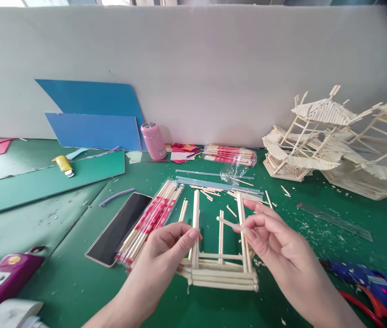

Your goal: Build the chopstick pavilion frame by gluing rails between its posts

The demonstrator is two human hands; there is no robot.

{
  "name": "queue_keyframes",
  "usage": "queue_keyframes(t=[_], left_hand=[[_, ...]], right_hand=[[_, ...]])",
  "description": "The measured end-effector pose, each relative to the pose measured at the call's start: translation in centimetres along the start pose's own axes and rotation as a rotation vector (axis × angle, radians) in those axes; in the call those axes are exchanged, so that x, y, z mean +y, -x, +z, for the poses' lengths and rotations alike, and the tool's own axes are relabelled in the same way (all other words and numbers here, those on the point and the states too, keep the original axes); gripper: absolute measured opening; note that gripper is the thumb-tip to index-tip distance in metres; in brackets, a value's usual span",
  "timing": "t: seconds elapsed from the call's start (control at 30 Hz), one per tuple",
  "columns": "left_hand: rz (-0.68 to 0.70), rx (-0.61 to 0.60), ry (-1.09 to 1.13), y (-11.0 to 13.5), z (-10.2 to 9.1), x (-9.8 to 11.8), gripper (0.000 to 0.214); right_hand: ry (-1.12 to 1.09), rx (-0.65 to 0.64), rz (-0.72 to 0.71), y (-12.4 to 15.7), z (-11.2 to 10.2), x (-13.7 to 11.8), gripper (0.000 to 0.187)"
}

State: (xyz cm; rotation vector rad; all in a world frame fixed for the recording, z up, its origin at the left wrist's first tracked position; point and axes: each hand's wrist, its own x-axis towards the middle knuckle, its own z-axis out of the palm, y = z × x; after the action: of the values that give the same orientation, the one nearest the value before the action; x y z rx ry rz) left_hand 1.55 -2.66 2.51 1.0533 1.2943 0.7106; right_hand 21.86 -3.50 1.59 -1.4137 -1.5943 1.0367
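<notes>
While the left hand [167, 250] pinches the left front post [196, 214] of a stick frame [221, 257] between thumb and fingertips, the right hand [278, 246] grips a short stick [226, 222] by its right end, thumb against fingers. That stick lies between the two hands' fingertips, above the frame's base [225, 280]; its long axis runs sideways, the free tip pointing left, toward the left fingers. The frame stands just below and between the fingers, its base stretching left to right, its posts upright. Both are pale, smooth wood, the base a stack of parallel rounded rods. Left of the left fingers lie a packet of sticks [152, 214] in shiny clear film with red bands and a flat, dark, glassy phone [121, 228]. Beyond the right fingers stands a ribbed, roofed stick model [323, 112]; right of them lies a blue glue gun [367, 280].
</notes>
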Motion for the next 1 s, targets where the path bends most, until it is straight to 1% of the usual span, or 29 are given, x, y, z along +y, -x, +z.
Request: queue_keyframes(t=[0.1, 0.23, 0.33, 0.4, 0.5, 0.6, 0.7, 0.87, 1.0], left_hand=[[-0.016, -0.062, 0.056, -0.2, 0.3, -0.2, 0.036], [0.006, -0.055, -0.022, -0.4, 0.5, 0.0, 0.036], [-0.01, -0.068, -0.078, -0.5, 0.5, 0.3, 0.035], [-0.025, -0.084, -0.101, -0.6, 0.5, 0.5, 0.035], [-0.045, -0.115, -0.106, -0.8, 0.4, 0.7, 0.034], [-0.035, -0.193, -0.087, -1.2, 0.1, 1.0, 0.032], [0.003, -0.264, -0.068, -1.7, 0.0, 1.1, 0.031], [-0.027, -0.238, -0.04, -2.0, 0.1, 1.3, 0.033], [-0.097, -0.157, -0.056, -2.1, 0.3, 1.6, 0.034]], right_hand=[[0.075, 0.007, -0.002, 0.3, -0.8, -0.2, 0.014], [0.274, 0.025, -0.027, 0.4, -1.8, -0.3, 0.016], [0.385, 0.095, -0.118, 0.4, -2.2, -0.5, 0.014], [0.435, 0.111, -0.193, 0.2, -2.2, -0.7, 0.01], [0.471, 0.063, -0.275, -0.1, -2.0, -1.0, 0.009], [0.487, 0.018, -0.323, -0.3, -1.7, -1.2, 0.01], [0.514, 0.029, -0.335, -0.3, -1.5, -1.2, 0.009], [0.532, 0.049, -0.372, 0.0, -1.4, -0.9, 0.008], [0.55, 0.039, -0.378, 0.0, -1.4, -0.8, 0.007]])
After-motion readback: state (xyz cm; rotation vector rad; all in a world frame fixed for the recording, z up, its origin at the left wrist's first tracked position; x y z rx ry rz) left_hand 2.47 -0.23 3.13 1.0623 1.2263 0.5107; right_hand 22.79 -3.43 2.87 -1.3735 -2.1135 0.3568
